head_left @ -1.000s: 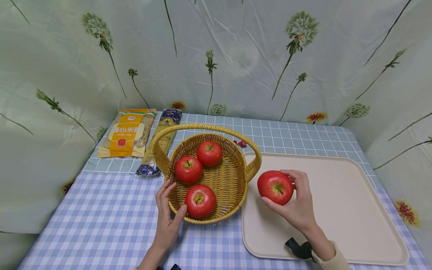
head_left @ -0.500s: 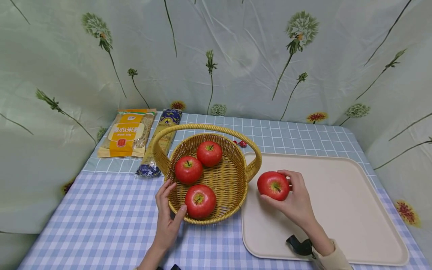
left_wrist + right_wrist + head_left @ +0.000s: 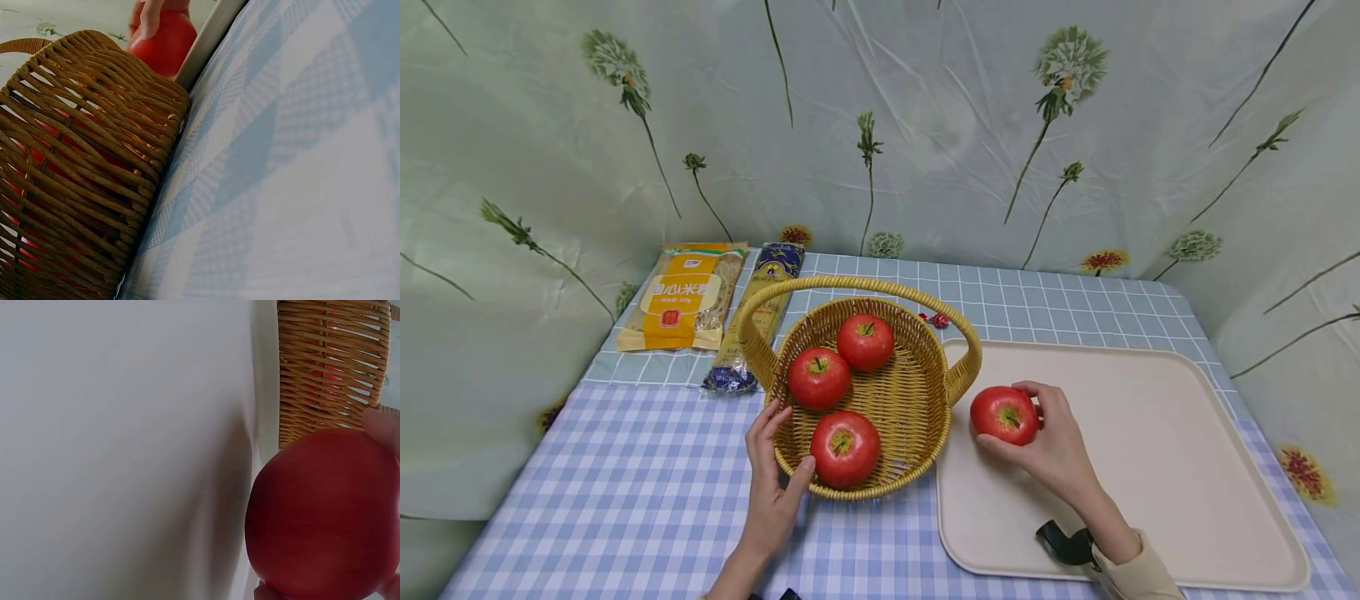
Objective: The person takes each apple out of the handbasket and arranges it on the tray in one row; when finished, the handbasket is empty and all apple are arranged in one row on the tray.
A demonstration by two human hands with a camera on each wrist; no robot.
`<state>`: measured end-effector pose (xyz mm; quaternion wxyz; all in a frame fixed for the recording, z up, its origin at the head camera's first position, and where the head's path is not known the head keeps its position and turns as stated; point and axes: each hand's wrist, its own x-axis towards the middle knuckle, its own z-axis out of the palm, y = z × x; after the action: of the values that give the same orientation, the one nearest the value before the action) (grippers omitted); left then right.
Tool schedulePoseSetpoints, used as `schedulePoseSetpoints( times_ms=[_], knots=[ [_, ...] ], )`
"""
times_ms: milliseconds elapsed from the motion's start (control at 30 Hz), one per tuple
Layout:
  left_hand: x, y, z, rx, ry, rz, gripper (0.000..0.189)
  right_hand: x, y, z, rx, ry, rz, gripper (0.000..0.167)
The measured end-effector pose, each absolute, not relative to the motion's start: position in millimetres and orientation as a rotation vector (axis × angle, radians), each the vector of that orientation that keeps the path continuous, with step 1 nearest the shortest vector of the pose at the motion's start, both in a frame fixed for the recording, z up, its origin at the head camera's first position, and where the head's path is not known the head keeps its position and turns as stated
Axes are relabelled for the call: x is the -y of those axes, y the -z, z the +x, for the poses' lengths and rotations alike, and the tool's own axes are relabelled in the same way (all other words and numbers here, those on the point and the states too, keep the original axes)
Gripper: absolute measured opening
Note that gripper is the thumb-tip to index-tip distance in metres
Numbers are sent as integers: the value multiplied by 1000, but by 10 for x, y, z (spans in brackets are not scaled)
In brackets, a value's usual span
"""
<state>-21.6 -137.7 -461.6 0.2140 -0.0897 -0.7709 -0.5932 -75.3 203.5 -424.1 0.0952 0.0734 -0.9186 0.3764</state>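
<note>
My right hand grips a red apple between thumb and fingers over the left part of a beige tray. In the right wrist view this apple hangs close over the pale tray surface, beside a shadow. A round wicker basket with a tall handle stands left of the tray. Three red apples lie inside; the nearest apple sits by the front rim. My left hand rests at the basket's front-left rim, fingers spread and thumb near that apple. The left wrist view shows the basket's woven side.
At the back left lie a bag of rice noodles and a long spaghetti packet. A small red item is behind the basket. A checked cloth covers the table, and a floral curtain hangs behind.
My right hand has lowered the apple toward the tray and shifted it slightly left. The left hand and basket have stayed in place.
</note>
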Motion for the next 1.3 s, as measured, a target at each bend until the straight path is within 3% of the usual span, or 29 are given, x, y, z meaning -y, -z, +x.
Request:
schedulePoseSetpoints(
  times_ms=[1300],
  knots=[
    [1383, 4619, -219, 2140, 1632, -265, 63, -2042, 4241, -843, 2869, -1131, 135, 77]
  ],
)
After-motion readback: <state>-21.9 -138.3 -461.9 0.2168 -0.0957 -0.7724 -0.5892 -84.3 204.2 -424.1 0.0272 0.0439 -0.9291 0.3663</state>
